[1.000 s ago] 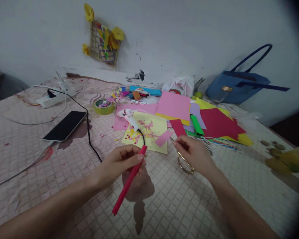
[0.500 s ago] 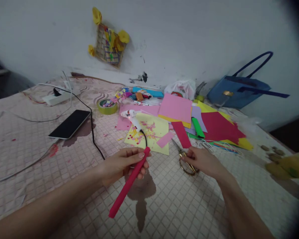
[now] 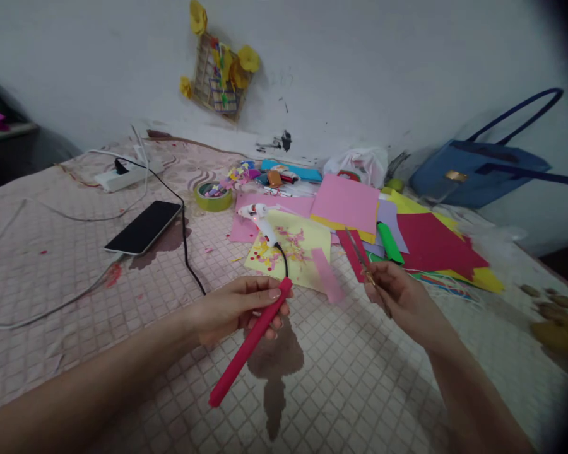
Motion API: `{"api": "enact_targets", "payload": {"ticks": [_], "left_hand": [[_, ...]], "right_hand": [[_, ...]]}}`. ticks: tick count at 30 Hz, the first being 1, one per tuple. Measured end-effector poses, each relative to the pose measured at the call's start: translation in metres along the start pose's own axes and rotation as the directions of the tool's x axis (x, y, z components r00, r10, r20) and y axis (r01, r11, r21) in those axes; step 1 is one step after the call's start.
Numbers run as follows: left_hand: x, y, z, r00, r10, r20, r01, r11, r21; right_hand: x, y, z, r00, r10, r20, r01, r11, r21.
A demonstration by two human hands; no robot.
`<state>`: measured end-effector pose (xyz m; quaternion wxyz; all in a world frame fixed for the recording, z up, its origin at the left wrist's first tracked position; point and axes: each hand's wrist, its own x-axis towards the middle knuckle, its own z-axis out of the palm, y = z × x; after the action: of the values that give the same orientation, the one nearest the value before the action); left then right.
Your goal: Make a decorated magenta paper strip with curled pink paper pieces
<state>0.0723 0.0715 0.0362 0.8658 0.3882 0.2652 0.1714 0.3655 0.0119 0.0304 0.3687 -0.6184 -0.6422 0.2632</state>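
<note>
My left hand (image 3: 246, 309) is closed around the upper end of a red paper tube (image 3: 246, 353), which slants down toward me. In my right hand (image 3: 402, 299) is a pair of scissors (image 3: 358, 250), gripped near the handles with the blades pointing away and to the left. Beneath the blades lies a red paper strip (image 3: 350, 255). A pink paper strip (image 3: 327, 275) rests between my hands, partly on a pale yellow sheet (image 3: 293, 233) strewn with paper scraps. On that sheet lies a white glue gun (image 3: 264, 227), its black cord running toward my left hand.
A black phone (image 3: 144, 227) and a white power strip (image 3: 127, 173) with cables are on the left. Green tape (image 3: 213, 200) stands behind. Pink sheets (image 3: 345, 202), red paper (image 3: 435, 243) and a green marker (image 3: 390, 243) lie at the right, near a blue handbag (image 3: 478, 170).
My right hand has picked the scissors up off the table and raised them. The pink strip has shifted and turned. My left hand still holds the red tube; the view has swung slightly left.
</note>
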Motion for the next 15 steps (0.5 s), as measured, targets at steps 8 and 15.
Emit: {"api": "enact_targets", "payload": {"ticks": [8,15], "left_hand": [[-0.001,0.001,-0.001,0.999,0.012,0.045,-0.012,1.000,-0.017],[-0.002,0.000,0.001,0.999,0.015,0.043,-0.015,1.000,-0.003]], "right_hand": [[-0.016,-0.048,0.033,0.956,-0.253,0.150,0.288,0.909,-0.300],[-0.019,-0.052,0.043,0.933,-0.269,0.240,0.353,0.817,-0.455]]}}
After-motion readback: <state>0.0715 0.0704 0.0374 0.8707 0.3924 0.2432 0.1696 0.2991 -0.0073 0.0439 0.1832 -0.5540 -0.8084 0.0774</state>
